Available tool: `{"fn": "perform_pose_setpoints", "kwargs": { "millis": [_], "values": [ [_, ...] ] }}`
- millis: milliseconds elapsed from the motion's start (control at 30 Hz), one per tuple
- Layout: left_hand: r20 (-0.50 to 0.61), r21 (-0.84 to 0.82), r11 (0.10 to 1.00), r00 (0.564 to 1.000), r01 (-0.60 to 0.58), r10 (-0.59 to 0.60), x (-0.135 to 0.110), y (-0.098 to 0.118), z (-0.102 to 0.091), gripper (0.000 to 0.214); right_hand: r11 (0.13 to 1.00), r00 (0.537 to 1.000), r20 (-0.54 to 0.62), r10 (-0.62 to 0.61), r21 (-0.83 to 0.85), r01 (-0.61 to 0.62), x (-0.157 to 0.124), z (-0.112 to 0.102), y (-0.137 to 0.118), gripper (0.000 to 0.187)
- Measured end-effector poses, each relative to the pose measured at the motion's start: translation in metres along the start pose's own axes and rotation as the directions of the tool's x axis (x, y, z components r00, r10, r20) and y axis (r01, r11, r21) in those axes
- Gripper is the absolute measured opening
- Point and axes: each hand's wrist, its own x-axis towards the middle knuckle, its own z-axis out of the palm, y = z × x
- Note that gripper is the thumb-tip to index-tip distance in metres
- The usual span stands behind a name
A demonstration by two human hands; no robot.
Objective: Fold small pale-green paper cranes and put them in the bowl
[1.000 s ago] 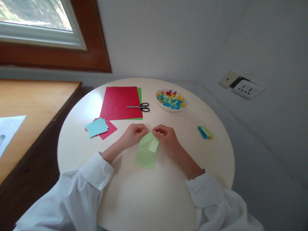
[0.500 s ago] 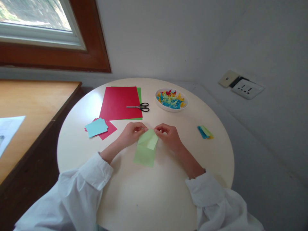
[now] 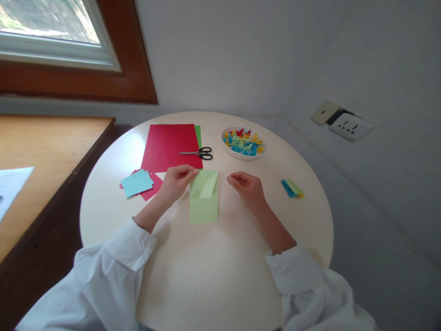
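A light green paper (image 3: 203, 198) lies flat on the round white table (image 3: 206, 271), with a small folded flap at its top. My left hand (image 3: 176, 183) pinches the paper's top left corner. My right hand (image 3: 247, 185) hovers just right of the paper, apart from it, fingers loosely curled with nothing in them.
Behind the paper lie a red sheet (image 3: 171, 146) over a green one, and black scissors (image 3: 199, 153). Small blue and red squares (image 3: 138, 183) sit at the left. A white bowl (image 3: 244, 142) holds several folded paper pieces. Coloured strips (image 3: 292, 188) lie at the right. A wooden desk (image 3: 44, 151) stands left.
The green paper has been turned square and laid flat, shifted slightly left and away. My right hand has let go of it and moved right; my left hand still holds the corner.
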Motion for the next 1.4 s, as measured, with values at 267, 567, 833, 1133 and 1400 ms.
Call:
{"fn": "perform_pose_setpoints", "kwargs": {
  "millis": [267,567,833,1133,1400],
  "values": [
    [-0.089,-0.093,0.993,0.993,0.073,-0.082,-0.002,0.001,0.006,0.029,0.989,0.997,0.019,0.069,0.133,-0.071,-0.004,0.004,-0.011,0.023],
    [-0.074,-0.190,0.975,0.988,0.119,-0.135,-0.007,0.003,0.010,0.027,0.993,0.994,0.090,0.063,0.095,-0.072,-0.006,0.006,-0.010,0.030],
    [-0.071,-0.200,0.971,0.986,0.135,-0.151,-0.006,0.000,0.010,0.027,0.979,0.982,0.182,0.056,0.182,-0.090,-0.007,0.009,-0.006,0.040],
    [-0.016,-0.258,0.953,0.986,0.157,-0.167,-0.007,-0.003,0.012,0.028,0.970,0.957,0.277,0.092,0.191,-0.148,-0.009,0.010,-0.004,0.050],
    [0.052,-0.283,0.941,0.982,0.187,-0.180,-0.009,-0.003,0.014,0.027,0.966,0.945,0.323,0.059,0.221,-0.135,-0.009,0.009,-0.003,0.042]
  ]
}}
